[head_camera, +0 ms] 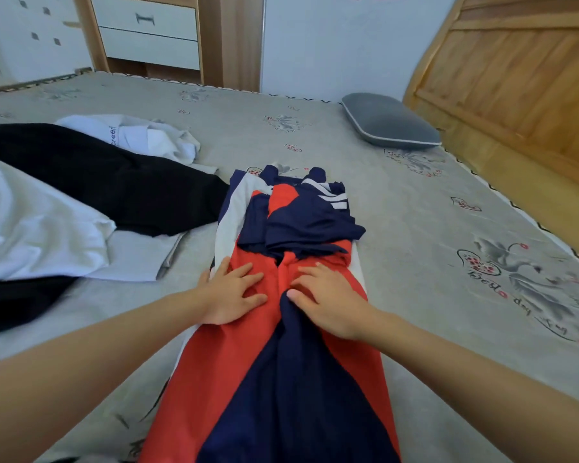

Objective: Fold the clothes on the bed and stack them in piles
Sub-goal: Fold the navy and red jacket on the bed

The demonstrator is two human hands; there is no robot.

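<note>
Both hands lay flat on the red, navy and white garment (281,345), which stretched lengthwise down the bed (415,228). The left hand (229,294) pressed the red cloth with fingers straight and spread apart. The right hand (325,300) rested beside it, fingers slightly bent and splayed, thumb at a navy fold, gripping nothing. Beyond the fingertips sat the garment's folded-in sleeves. Left of the left hand lay black clothing (114,185) and white clothing (30,225).

Home bedroom; bed (315,128), pillow (390,121)
</note>
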